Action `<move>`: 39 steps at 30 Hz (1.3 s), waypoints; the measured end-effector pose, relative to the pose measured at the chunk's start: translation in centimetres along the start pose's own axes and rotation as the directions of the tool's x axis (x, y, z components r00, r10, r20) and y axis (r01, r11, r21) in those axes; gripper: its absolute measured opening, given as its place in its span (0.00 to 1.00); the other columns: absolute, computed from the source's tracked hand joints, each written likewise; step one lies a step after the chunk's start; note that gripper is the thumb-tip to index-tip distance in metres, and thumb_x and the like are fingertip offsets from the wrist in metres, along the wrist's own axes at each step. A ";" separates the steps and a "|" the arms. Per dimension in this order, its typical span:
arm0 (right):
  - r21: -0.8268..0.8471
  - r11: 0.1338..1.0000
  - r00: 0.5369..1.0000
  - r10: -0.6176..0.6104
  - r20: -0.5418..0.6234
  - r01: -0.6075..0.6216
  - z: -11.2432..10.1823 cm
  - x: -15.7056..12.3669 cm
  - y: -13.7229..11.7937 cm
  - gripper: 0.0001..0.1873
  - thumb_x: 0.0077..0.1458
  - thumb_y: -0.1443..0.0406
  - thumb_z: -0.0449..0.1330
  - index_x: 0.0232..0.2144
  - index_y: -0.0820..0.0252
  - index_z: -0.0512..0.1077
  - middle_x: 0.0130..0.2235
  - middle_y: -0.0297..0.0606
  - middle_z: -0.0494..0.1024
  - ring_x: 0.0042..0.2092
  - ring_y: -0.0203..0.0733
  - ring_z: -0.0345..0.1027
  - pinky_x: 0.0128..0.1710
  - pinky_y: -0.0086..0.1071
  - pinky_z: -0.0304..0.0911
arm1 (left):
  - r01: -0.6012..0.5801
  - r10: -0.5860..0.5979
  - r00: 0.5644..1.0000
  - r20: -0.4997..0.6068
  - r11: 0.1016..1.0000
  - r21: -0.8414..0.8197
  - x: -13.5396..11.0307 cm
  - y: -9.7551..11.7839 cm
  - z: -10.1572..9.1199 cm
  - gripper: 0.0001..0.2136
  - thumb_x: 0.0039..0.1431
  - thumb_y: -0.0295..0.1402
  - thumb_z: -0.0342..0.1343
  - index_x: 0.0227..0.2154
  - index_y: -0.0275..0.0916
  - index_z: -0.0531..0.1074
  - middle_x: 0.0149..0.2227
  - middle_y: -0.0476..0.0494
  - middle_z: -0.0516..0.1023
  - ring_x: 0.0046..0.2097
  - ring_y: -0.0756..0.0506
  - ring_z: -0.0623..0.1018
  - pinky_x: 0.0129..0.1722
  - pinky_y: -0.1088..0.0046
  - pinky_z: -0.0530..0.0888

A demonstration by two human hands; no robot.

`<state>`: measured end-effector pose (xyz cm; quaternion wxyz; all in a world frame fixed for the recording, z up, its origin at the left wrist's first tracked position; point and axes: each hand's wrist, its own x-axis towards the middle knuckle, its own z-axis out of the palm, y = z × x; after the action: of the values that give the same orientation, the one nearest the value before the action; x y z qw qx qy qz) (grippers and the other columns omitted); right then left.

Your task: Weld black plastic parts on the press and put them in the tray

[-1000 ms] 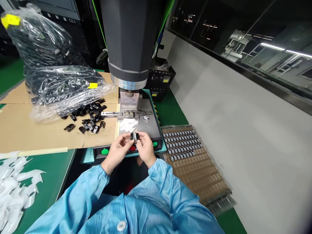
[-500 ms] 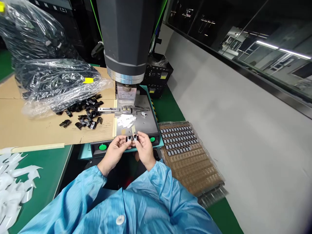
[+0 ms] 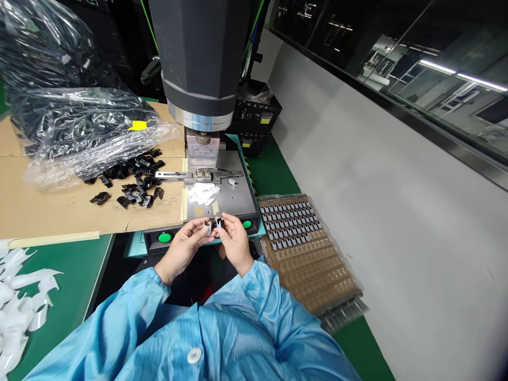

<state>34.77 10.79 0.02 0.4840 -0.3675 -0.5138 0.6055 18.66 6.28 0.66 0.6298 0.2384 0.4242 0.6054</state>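
Note:
My left hand [image 3: 181, 247] is closed in a pinch on a small curved white-and-dark plastic piece [image 3: 207, 228]. Between the fingers of my right hand [image 3: 235, 244] is a similar black-and-white plastic piece [image 3: 219, 223]. Both pieces are close together, in front of the press base; fingers cover parts of them. Just beyond my hands, a pile of flat white pieces [image 3: 203, 194] lies on the metal base plate [image 3: 226, 203]. Farther back are a metal fixture [image 3: 203, 174] and one loose small piece [image 3: 233, 182].
Above the fixture hangs the dark press head [image 3: 200, 63]. Green buttons [image 3: 164, 237] flank the base front. Black clips [image 3: 137, 193] and a plastic bag [image 3: 91, 127] lie on cardboard at left. White scraps [image 3: 24, 301] are lower left. At right, a tray [image 3: 313, 275] holds rows of grey pieces.
The piece in my left hand has turned and shows more of its white side. Both hands stay close together. The whole view has shifted slightly.

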 end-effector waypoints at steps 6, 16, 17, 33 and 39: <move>-0.022 1.000 1.000 -0.007 -0.010 0.007 -0.1 -0.2 -0.3 0.27 0.61 0.56 0.70 0.59 0.53 0.72 0.58 0.45 0.81 0.55 0.47 0.80 0.60 0.46 0.76 | 0.098 -0.095 0.995 0.034 0.991 -0.095 -0.1 0.2 0.0 0.22 0.59 0.39 0.73 0.55 0.40 0.79 0.45 0.41 0.85 0.45 0.44 0.86 0.49 0.68 0.84; 0.063 0.997 0.999 0.050 0.009 -0.051 0.0 -0.4 -1.4 0.21 0.68 0.55 0.61 0.59 0.52 0.75 0.53 0.41 0.82 0.46 0.43 0.79 0.46 0.39 0.78 | 0.158 -0.138 0.983 0.122 0.970 -0.182 -0.3 0.4 0.0 0.20 0.63 0.35 0.68 0.58 0.42 0.78 0.52 0.39 0.84 0.45 0.45 0.86 0.48 0.69 0.85; 0.107 0.991 0.997 0.077 0.018 -0.078 0.0 -0.3 -1.5 0.20 0.67 0.55 0.61 0.58 0.52 0.75 0.53 0.41 0.82 0.46 0.44 0.79 0.46 0.39 0.78 | 0.165 -0.142 0.981 0.128 0.968 -0.187 -0.3 0.4 0.1 0.20 0.64 0.35 0.68 0.58 0.42 0.79 0.52 0.39 0.84 0.45 0.45 0.86 0.48 0.69 0.85; -0.166 0.986 0.997 0.036 0.068 -0.025 -1.2 -1.4 -0.5 0.20 0.54 0.67 0.59 0.50 0.51 0.70 0.43 0.33 0.77 0.40 0.41 0.74 0.44 0.36 0.76 | 0.135 -0.135 0.989 0.058 0.991 0.003 -1.0 -0.5 -0.1 0.21 0.55 0.42 0.75 0.50 0.46 0.80 0.46 0.45 0.83 0.45 0.44 0.85 0.48 0.65 0.85; -0.654 0.740 0.986 -0.075 0.149 0.155 -2.7 -4.8 0.7 0.23 0.54 0.64 0.70 0.51 0.52 0.69 0.47 0.36 0.76 0.50 0.45 0.74 0.54 0.39 0.72 | 0.157 -0.185 0.981 0.058 0.933 0.322 -1.9 -3.2 0.3 0.22 0.46 0.47 0.79 0.39 0.44 0.78 0.36 0.49 0.80 0.37 0.48 0.80 0.36 0.77 0.80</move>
<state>38.38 6.87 -1.40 0.3286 -0.4483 -0.7433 0.3722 20.83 4.04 -1.30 0.6517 0.3245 0.5069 0.4614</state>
